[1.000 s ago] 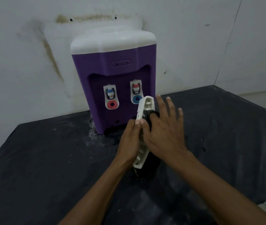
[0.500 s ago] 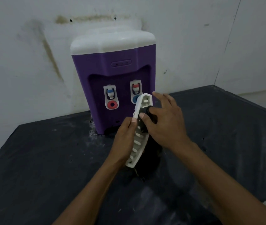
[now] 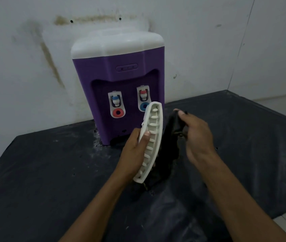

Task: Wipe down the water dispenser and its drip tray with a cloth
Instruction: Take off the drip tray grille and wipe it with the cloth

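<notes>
One drip tray [image 3: 153,137] stands near-upright in left hand [image 3: 133,153]; right hand [image 3: 198,137] grips cloth [image 3: 171,135].

Straight ahead, the purple water dispenser [image 3: 117,70] stands close to the wall [image 3: 25,67], which leaves me no way round its back. The drip tray [image 3: 151,137], upright in my left hand [image 3: 135,151], bars the lower part of the red-capped tap [image 3: 143,94], and the black cloth [image 3: 171,137] my right hand [image 3: 196,135] grips hangs just beside the tray. Bare dark table [image 3: 42,172] spreads wide outside both my arms, so I can reach either flank of the dispenser.
</notes>
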